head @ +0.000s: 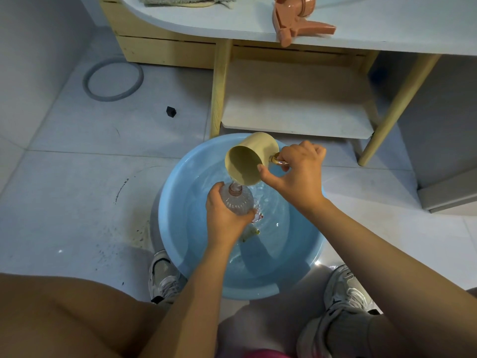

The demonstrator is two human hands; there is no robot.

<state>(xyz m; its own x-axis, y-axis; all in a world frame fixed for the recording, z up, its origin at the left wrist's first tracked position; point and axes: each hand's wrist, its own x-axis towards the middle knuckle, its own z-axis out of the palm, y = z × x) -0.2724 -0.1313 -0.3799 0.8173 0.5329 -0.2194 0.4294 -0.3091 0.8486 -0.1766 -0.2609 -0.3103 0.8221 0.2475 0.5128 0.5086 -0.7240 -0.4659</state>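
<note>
A blue basin [178, 208] with water stands on the floor between my feet. My left hand [224, 220] grips a clear plastic bottle [238, 200] upright over the basin, its neck pointing up. My right hand [296, 174] holds a beige cup [247, 161] by its handle, tilted with its mouth down over the bottle neck. A thin stream of water runs from the cup's rim into the bottle opening. The bottle's lower part is hidden by my left hand.
A wooden table with a pale top [387, 19] stands beyond the basin, carrying an orange plastic tool [296, 24] and a grey cloth [185, 0]. Its shelf [296, 104] sits low. A grey ring [113, 81] and a small black object [171, 111] lie on the tiled floor.
</note>
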